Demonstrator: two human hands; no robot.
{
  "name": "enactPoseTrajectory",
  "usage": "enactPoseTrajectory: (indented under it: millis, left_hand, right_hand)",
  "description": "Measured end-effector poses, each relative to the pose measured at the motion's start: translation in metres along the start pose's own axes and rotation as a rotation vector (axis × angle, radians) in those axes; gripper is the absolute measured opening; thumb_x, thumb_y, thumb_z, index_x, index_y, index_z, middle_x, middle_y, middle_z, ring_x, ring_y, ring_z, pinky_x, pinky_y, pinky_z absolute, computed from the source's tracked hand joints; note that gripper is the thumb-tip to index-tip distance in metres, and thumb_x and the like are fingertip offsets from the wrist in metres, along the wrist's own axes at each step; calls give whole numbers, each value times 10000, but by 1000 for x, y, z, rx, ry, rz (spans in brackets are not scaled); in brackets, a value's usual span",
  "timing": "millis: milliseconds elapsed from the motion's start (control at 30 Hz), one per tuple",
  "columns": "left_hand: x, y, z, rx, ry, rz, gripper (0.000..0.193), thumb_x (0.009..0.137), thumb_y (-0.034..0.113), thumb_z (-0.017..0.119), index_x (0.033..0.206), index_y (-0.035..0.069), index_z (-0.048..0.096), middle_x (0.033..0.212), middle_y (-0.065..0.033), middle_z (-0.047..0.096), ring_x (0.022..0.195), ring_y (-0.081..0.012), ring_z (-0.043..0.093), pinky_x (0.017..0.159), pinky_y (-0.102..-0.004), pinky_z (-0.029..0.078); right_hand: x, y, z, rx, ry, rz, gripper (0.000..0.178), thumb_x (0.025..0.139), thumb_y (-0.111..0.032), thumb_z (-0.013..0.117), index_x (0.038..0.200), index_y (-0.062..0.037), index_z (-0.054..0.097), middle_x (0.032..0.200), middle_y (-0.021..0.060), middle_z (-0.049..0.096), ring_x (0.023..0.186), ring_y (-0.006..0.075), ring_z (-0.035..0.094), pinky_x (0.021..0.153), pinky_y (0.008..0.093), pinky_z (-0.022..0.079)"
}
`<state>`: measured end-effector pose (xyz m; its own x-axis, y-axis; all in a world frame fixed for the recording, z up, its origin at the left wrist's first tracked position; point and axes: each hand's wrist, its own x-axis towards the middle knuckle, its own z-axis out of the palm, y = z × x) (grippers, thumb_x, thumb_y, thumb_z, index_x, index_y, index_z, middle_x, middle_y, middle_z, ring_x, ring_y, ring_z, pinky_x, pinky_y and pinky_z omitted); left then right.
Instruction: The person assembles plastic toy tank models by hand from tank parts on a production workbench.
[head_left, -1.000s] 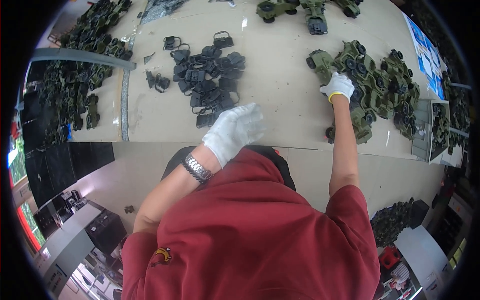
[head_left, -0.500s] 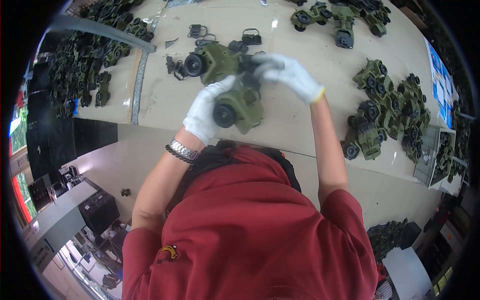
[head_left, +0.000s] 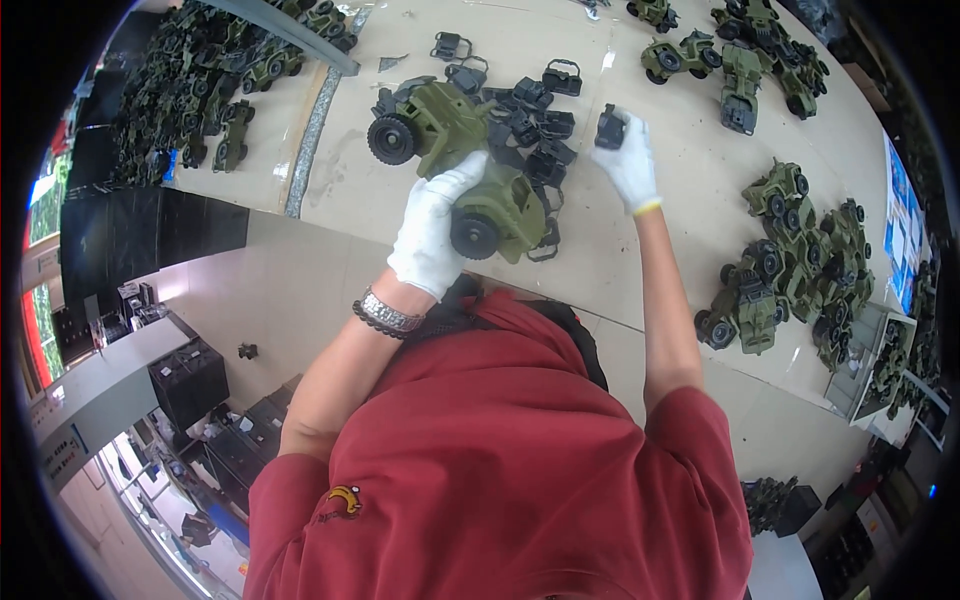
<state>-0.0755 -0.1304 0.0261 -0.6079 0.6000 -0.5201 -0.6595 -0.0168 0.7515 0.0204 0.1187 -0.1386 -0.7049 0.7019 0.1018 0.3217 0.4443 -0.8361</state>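
Note:
An olive-green toy jeep (head_left: 447,118) with black wheels is gripped by my left hand (head_left: 437,215), which wears a white glove and closes around its middle. My right hand (head_left: 630,168), gloved too, pinches a small dark grey plastic part (head_left: 609,126) above the table, to the right of the jeep. Between the two hands lies a loose heap of similar dark grey plastic parts (head_left: 552,124). The jeep hides some of these from above. Beyond the heap, a part with a frame-like loop (head_left: 562,78) rests on the table.
Several green toy jeeps (head_left: 790,240) cluster on the right of the pale table (head_left: 350,150), with more jeeps (head_left: 740,85) at the far right. A dense mass of them (head_left: 190,90) fills the far left, past a grey strip (head_left: 315,140) and under a metal bar (head_left: 290,30).
My right hand has moved right, away from the heap, and now shows a dark grey part in its fingers. My left hand still holds the jeep. The whole view has shifted slightly.

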Motion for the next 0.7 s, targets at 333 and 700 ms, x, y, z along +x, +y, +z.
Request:
enactPoseTrajectory:
  millis: [333, 700]
  left_hand:
    - [-3, -10, 44, 76, -54, 142, 320, 946, 131, 672, 1232, -7, 631, 1132, -68, 695, 1005, -136, 660, 903, -286, 515]
    - [-10, -14, 58, 129, -136, 146, 367, 905, 142, 730, 1233, 11, 632, 1129, -60, 687, 1012, -135, 647, 917, -287, 503]
  right_hand:
    - [-100, -144, -86, 237, -268, -260, 845, 676, -32, 735, 1468, -136, 460, 1365, 161, 525, 1206, 372, 544, 1017, 426, 469]
    - [-116, -132, -105, 175, -276, -184, 834, 743, -260, 761, 1498, -99, 448, 1343, 144, 522, 1051, 262, 609, 927, 354, 491]
